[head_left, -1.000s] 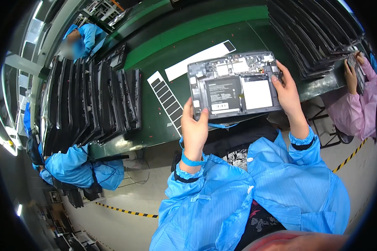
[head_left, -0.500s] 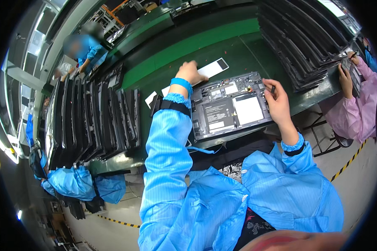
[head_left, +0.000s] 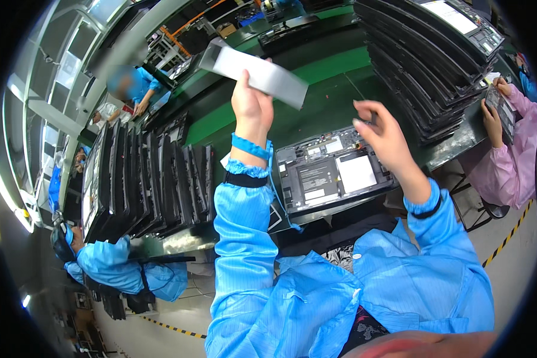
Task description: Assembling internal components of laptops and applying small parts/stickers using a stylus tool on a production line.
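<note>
Since half a second ago we see the left hand (head_left: 252, 106) has come up off the green bench (head_left: 316, 101), lifting a long grey strip (head_left: 253, 73) that earlier lay flat beside the opened device (head_left: 334, 173). The right hand (head_left: 383, 134) has also risen off the device's edge.

The device, a dark rectangular shell lying face down with its inner boards and a white patch exposed, rests at the bench's near edge, its long axis running left to right.

The strip is held in the air above the bench, beyond the device. Its long axis slants from upper left down to lower right. It is flat, pale grey and slightly blurred.

The left hand is clamped on the strip near its middle. The right hand hovers released, fingers loosely curled, above the device
</note>
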`<move>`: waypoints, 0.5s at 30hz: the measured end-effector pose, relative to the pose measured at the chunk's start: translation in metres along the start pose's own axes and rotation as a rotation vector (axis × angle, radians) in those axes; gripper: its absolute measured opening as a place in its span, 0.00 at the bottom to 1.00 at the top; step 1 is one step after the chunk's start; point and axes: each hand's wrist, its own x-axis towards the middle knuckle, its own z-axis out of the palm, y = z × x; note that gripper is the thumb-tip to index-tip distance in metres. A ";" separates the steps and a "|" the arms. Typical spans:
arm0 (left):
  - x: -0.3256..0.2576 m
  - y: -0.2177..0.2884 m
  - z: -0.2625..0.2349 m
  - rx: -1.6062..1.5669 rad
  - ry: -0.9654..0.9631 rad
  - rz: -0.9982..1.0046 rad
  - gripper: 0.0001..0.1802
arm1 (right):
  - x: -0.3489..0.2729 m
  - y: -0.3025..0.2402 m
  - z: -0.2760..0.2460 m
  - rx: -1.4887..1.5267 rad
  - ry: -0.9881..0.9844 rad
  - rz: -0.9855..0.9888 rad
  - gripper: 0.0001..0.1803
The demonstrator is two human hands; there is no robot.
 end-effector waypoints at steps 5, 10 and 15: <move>-0.039 0.005 0.011 -0.300 -0.090 -0.100 0.21 | 0.070 -0.021 0.048 0.347 -0.080 0.430 0.41; -0.044 -0.011 -0.031 -0.395 0.013 -0.132 0.22 | 0.107 0.020 0.083 0.739 -0.142 0.514 0.35; -0.078 0.005 -0.092 0.449 0.215 -0.222 0.26 | 0.145 0.047 0.063 0.092 -0.048 0.214 0.25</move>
